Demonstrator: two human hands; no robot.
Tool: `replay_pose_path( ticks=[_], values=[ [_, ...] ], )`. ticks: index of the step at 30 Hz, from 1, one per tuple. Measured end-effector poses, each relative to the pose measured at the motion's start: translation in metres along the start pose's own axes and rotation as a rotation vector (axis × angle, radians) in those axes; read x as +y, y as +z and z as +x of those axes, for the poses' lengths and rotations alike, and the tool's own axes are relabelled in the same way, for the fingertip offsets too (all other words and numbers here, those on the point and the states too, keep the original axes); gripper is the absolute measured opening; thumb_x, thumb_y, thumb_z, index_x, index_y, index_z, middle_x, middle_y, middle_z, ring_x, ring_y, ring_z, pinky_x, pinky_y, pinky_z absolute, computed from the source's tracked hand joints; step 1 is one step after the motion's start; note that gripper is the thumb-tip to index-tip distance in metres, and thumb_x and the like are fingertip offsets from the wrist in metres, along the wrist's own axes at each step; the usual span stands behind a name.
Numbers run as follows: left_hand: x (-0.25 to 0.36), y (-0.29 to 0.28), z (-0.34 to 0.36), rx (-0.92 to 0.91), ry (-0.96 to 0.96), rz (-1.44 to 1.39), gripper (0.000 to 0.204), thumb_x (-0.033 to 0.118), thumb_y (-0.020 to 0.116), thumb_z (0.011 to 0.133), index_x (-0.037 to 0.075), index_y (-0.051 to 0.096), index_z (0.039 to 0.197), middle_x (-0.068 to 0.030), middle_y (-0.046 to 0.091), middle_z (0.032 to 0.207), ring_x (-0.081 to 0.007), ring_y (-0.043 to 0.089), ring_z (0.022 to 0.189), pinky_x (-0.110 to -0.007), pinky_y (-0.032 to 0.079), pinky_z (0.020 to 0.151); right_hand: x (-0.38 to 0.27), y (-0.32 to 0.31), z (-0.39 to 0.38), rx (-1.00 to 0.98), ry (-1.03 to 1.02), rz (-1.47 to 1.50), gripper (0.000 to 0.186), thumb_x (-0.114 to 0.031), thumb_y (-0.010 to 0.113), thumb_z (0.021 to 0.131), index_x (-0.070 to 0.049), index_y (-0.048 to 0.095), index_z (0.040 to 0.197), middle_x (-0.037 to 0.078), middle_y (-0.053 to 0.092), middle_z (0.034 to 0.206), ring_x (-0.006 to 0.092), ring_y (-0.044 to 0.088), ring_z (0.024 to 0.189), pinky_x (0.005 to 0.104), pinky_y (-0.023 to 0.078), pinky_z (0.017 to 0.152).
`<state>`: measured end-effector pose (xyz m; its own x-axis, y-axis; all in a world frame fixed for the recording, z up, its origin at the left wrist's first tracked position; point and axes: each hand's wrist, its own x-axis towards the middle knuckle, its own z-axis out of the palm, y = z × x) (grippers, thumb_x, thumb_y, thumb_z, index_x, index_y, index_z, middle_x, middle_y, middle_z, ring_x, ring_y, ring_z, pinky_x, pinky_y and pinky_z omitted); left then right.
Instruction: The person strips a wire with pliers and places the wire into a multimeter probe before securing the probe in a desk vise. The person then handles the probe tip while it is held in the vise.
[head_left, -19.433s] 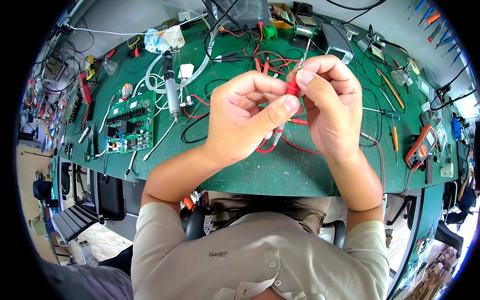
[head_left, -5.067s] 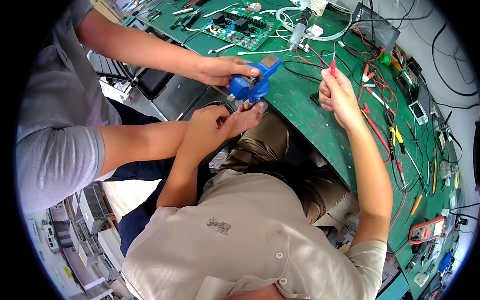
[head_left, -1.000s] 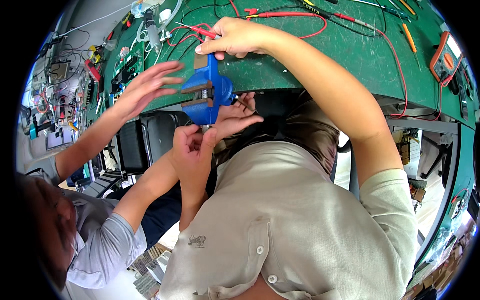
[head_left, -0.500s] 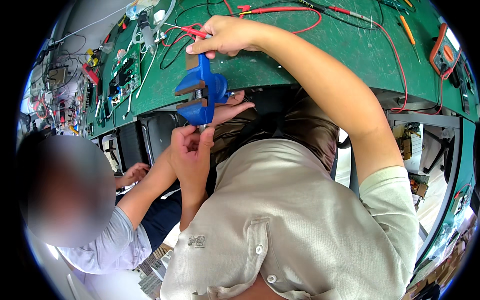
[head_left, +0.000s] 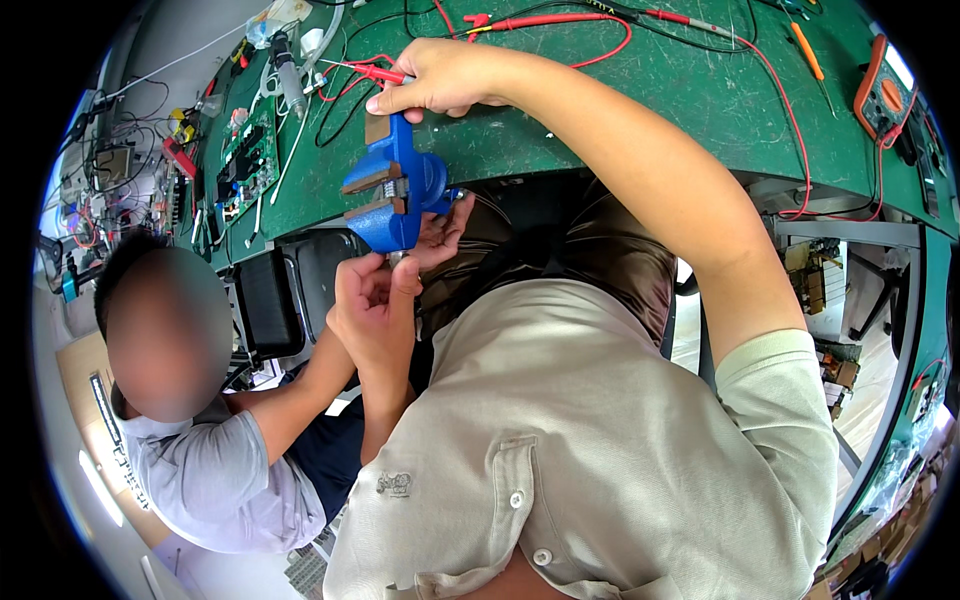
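My right hand [head_left: 440,80] grips a red test probe [head_left: 382,71], its thin tip pointing left, and rests its thumb at the top end of a blue bench vise [head_left: 400,205]. The vise hangs at the bench's front edge, brown-faced jaws toward me. Below it, my left hand [head_left: 370,305] is closed, thumb and fingertips on the vise's metal screw end [head_left: 398,258]. A co-worker's hand [head_left: 448,230] reaches under the vise at its right side, fingers curled near the clamp screw.
Green bench [head_left: 680,130] with red and black leads, an orange-handled screwdriver [head_left: 807,52], an orange multimeter [head_left: 882,90], a circuit board [head_left: 248,160] and a grey cylindrical tool [head_left: 290,80]. A co-worker [head_left: 210,470] leans in from the left; a black chair [head_left: 268,305] stands under the bench edge.
The co-worker's other hand has left the vise's left side, and their hand beneath has curled. The vise and my hands have shifted slightly left. Earlier both my hands held a probe without the vise.
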<state>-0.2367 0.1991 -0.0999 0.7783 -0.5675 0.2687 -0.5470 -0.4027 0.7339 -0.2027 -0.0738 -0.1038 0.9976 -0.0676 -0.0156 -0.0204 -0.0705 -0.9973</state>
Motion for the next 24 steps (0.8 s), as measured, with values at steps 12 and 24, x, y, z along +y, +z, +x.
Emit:
replay_pose_path(
  ticks=[12, 24],
  values=[
    [0.0016, 0.001, -0.0002, 0.005, 0.005, 0.035, 0.025, 0.013, 0.069, 0.088, -0.003, 0.051, 0.093, -0.0088, 0.065, 0.068, -0.0092, 0.061, 0.057, -0.019, 0.045, 0.053, 0.0023, 0.0011, 0.0024, 0.006, -0.038, -0.065, 0.04, -0.042, 0.069, 0.085, -0.002, 0.063, 0.083, 0.0, 0.053, 0.064, 0.0056, 0.032, 0.04, 0.024, 0.022, 0.037],
    [-0.0011, 0.0025, 0.0007, 0.046, 0.028, 0.047, 0.029, 0.017, 0.073, 0.086, -0.003, 0.052, 0.091, -0.0093, 0.064, 0.062, -0.0089, 0.062, 0.057, -0.02, 0.046, 0.052, 0.0054, 0.0011, 0.0042, 0.013, -0.054, -0.072, 0.04, -0.041, 0.069, 0.085, -0.001, 0.064, 0.083, 0.0, 0.053, 0.063, 0.0054, 0.032, 0.04, 0.0242, 0.022, 0.036]
  ],
)
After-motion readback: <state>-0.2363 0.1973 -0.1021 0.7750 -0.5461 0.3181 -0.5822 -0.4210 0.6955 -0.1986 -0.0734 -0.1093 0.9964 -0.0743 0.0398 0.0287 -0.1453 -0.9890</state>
